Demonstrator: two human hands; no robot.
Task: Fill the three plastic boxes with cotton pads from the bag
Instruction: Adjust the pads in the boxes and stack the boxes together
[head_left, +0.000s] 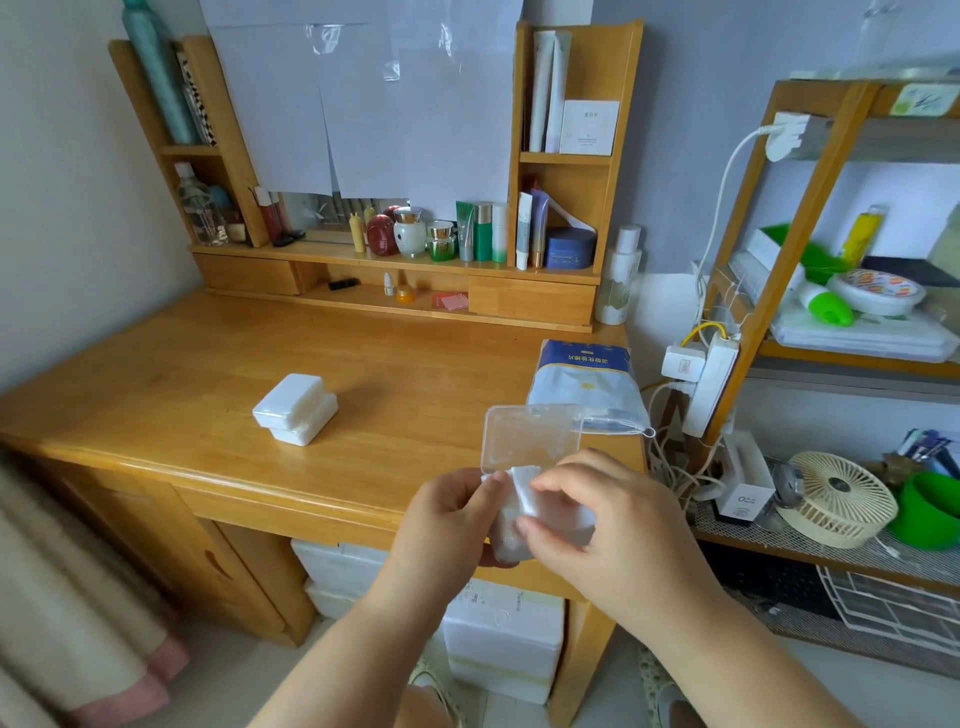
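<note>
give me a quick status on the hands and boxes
Left hand holds open box; right hand presses pads in. Two shut boxes stacked on desk. Nothing in the way.

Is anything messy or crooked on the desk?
A little. The two closed boxes are stacked crookedly, the top one twisted and shifted off the lower. The cotton pad bag lies flat at the desk's right edge, its drawstring hanging over the side. Nothing looks spilled or broken.
</note>
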